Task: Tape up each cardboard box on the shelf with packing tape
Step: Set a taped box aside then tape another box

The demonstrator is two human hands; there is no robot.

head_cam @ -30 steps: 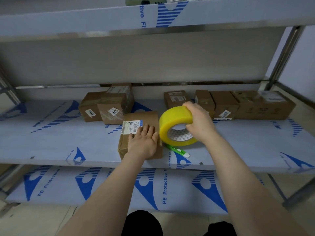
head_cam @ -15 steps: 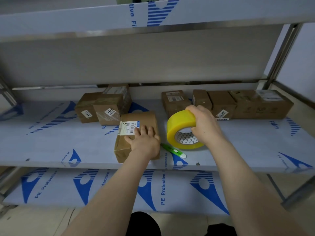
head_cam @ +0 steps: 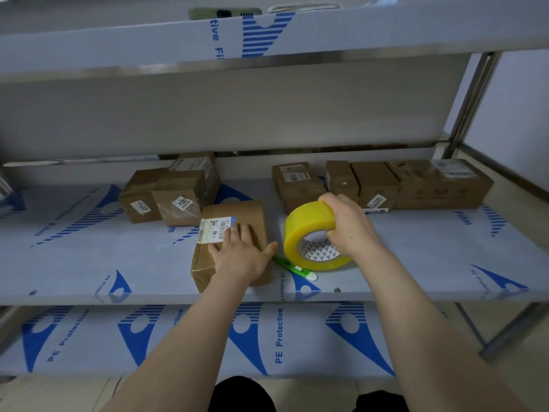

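Dim, even light over the middle shelf (head_cam: pixel 89 257), deeper shade at its back under the tier above (head_cam: pixel 118 46) (faint sheen on that metal lip), straight lines bowing towards the edges, mild softness throughout.

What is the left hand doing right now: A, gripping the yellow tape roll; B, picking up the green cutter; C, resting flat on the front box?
C: the left hand lies flat with straight fingers on the front box, while the right hand grips the tape roll.
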